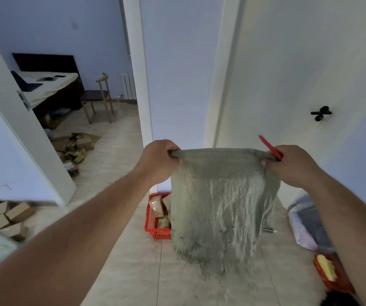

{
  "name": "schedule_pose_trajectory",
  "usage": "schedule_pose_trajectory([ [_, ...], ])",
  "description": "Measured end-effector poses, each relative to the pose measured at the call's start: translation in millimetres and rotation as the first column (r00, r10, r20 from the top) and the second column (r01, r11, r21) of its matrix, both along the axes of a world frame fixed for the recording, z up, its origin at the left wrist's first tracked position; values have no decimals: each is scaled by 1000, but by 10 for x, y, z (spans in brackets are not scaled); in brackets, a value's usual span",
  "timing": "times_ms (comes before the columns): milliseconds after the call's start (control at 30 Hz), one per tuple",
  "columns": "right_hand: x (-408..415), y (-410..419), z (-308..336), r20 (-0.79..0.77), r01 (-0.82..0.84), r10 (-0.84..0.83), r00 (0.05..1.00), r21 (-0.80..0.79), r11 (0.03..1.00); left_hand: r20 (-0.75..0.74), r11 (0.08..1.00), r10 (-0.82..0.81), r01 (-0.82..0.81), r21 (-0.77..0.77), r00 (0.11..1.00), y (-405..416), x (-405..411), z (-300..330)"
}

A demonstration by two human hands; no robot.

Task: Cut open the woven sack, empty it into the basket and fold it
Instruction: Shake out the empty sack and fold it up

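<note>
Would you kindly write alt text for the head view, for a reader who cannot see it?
Two bare hands hold a limp grey-green woven sack up by its top edge, the left hand gripping one corner, the right hand the other along with a red cutter. Behind the sack, a red basket holding wrapped parcels sits on the tiled floor.

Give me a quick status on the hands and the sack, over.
Left hand and right hand grip the woven sack by its top edge. Right also holds a red cutter. Sack hangs limp over the red basket; parcels inside. Nothing in the way.
</note>
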State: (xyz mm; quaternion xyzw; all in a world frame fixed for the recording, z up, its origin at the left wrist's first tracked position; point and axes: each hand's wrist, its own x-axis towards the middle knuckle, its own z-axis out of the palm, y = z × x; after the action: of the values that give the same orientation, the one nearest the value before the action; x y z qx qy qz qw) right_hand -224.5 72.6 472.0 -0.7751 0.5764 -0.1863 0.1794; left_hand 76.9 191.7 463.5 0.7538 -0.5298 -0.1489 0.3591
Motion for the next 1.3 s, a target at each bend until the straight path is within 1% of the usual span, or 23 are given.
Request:
schedule_pose_trajectory([
  [67,-1,-21,41,-92,-32,26,995,-62,998,-9,999,12,-12,-37,1000,14,28,4],
  [200,-11,22,171,-78,-63,56,995,-87,994,-170,998,-54,46,-50,984,108,137,89],
  [267,-33,63,232,19,-94,95,995,-63,994,-191,994,-98,88,-60,977,186,163,156],
  [333,-43,147,301,243,-106,99,965,14,994,-173,981,-118,87,-172,978,306,142,290],
  [367,-52,178,331,370,-118,87,925,63,991,-215,960,-162,103,-260,963,384,135,365],
  [433,-45,248,413,599,-184,58,798,151,971,-400,910,-348,203,-360,848,537,153,465],
  [467,-43,261,449,693,-222,36,720,180,958,-469,914,-390,268,-306,793,604,151,453],
  [533,-17,285,508,812,-277,-36,583,240,930,-468,937,-334,343,-69,818,695,111,318],
  [567,2,313,530,839,-299,-63,541,262,917,-461,945,-286,326,6,840,697,98,214],
  [600,11,323,540,858,-319,-84,507,276,907,-499,957,-246,291,12,831,690,65,148],
  [633,12,338,551,879,-339,-108,464,288,896,-574,968,-219,249,-26,789,663,37,103],
  [733,16,369,528,944,-368,-276,184,326,871,-788,993,-108,25,-117,606,612,-68,148],
  [767,20,401,480,939,-374,-316,137,344,861,-813,991,-75,-46,-124,577,573,-82,156],
  [800,26,441,394,929,-389,-347,130,370,844,-822,987,-41,-104,-121,567,536,-98,161],
  [833,38,494,287,914,-410,-369,170,406,817,-823,982,-7,-150,-111,569,497,-97,151],
  [933,37,636,-17,901,-506,-249,355,410,759,-834,961,85,-265,-75,545,438,-47,112],
  [1000,21,698,-102,862,-464,-154,482,401,790,-817,955,105,-286,-76,566,422,-36,82],
  [1067,47,699,-131,759,-346,-65,648,370,862,-785,960,106,-268,-79,610,397,-57,88],
  [1100,73,681,-143,717,-291,-54,695,349,891,-779,964,98,-253,-80,620,391,-64,114],
  [1133,92,662,-154,706,-227,-89,703,341,912,-788,969,80,-232,-82,611,404,-66,150],
  [1200,79,618,-172,785,-180,-233,574,398,899,-829,987,-8,-129,-96,559,488,-39,204],
  [1267,11,582,-158,822,-174,-328,466,448,877,-847,996,-82,76,-49,525,627,-63,136],
  [1300,-27,560,-161,815,-164,-335,473,456,875,-834,987,-78,159,12,546,690,-97,54],
])
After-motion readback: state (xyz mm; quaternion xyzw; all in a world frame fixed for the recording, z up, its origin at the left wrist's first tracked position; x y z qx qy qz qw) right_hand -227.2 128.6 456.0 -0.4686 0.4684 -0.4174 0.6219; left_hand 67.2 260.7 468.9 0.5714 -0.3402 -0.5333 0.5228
